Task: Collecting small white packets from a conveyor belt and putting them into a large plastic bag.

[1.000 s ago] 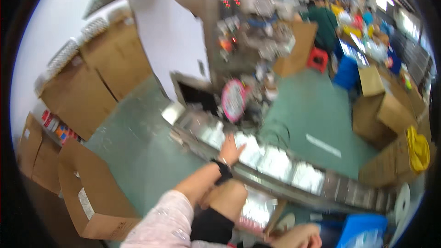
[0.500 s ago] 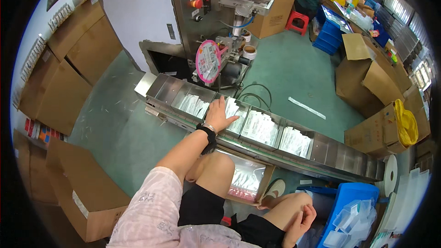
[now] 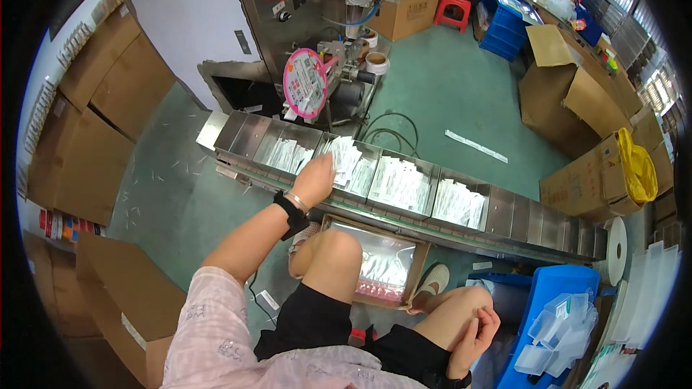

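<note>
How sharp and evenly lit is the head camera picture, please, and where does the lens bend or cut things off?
Head view: sharp and evenly lit in the middle, with the left hand on white packets crisp; the long metal tray line bows as a curve from fisheye distortion; black corners crop the cardboard boxes; soft glare shows on the clear bag in the box by the knees; the right hand rests on the knee, slightly soft.

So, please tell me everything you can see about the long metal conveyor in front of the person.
The conveyor looks like grey steel and runs slanting from upper left to lower right across the green floor. Upright dividers split it into open compartments. Several middle ones hold stacks of white packets; the end ones look empty. The left hand reaches into one compartment, onto the packets.
</note>
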`<act>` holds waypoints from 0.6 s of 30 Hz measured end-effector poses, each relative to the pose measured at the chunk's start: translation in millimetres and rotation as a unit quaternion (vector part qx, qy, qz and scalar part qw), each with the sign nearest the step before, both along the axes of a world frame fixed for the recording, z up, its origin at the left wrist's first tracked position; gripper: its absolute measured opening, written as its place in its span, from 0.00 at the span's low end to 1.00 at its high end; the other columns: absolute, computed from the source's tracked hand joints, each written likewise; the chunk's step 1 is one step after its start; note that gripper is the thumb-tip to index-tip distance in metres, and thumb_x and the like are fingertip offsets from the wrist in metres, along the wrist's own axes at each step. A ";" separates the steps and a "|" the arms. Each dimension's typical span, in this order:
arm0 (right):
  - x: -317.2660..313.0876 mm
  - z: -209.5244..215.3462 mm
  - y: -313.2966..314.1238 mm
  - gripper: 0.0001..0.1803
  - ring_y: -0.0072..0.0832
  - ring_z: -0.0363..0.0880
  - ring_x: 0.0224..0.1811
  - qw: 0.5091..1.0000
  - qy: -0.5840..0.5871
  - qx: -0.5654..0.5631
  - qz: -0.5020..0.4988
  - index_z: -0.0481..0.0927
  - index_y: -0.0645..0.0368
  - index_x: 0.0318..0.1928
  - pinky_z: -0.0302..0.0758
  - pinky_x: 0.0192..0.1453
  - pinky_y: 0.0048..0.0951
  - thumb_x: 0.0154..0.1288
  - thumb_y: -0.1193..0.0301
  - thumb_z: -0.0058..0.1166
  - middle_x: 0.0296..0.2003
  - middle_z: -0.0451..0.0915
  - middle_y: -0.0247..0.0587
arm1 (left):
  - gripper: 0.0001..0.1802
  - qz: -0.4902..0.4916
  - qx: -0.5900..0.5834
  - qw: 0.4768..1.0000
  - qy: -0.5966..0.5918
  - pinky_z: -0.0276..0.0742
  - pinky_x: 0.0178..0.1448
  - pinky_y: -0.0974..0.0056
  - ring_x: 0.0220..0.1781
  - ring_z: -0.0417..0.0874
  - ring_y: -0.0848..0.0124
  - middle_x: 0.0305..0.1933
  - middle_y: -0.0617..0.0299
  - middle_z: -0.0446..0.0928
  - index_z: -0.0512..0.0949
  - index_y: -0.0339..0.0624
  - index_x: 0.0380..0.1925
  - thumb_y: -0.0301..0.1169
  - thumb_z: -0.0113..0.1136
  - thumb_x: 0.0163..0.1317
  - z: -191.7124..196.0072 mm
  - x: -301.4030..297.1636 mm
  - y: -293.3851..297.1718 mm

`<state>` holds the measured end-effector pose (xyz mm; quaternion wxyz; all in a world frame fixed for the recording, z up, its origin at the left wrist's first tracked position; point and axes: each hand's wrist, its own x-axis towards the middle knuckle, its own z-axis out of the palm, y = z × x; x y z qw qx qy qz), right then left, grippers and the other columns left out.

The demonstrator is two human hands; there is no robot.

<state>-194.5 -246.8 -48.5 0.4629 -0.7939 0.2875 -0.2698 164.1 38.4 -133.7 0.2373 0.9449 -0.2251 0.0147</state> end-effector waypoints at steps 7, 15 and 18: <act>9.8 -1.8 6.3 0.09 0.33 0.65 0.54 1.000 0.009 -0.006 0.023 0.72 0.66 0.43 0.61 0.60 0.31 0.62 0.78 0.43 0.50 0.66 0.43 | 0.52 0.191 0.066 0.966 0.163 0.72 0.54 0.58 0.50 0.76 0.51 0.48 0.35 0.72 0.64 0.22 0.48 0.58 0.68 0.34 0.4 57.3 -41.7; 12.5 -4.1 6.0 0.09 0.28 0.66 0.54 1.000 0.010 -0.007 0.005 0.73 0.65 0.43 0.59 0.61 0.28 0.63 0.76 0.44 0.50 0.69 0.42 | 0.46 0.122 -0.025 0.981 0.147 0.70 0.56 0.57 0.52 0.74 0.49 0.48 0.37 0.72 0.67 0.25 0.47 0.55 0.68 0.37 -30.4 58.2 -23.1; 8.6 -8.2 -3.4 0.09 0.30 0.68 0.50 1.000 0.013 0.000 0.007 0.75 0.63 0.40 0.64 0.55 0.27 0.59 0.80 0.46 0.48 0.67 0.42 | 0.42 0.091 -0.028 0.990 0.104 0.66 0.59 0.56 0.54 0.72 0.48 0.51 0.37 0.70 0.67 0.24 0.48 0.50 0.67 0.44 -27.8 47.0 -20.8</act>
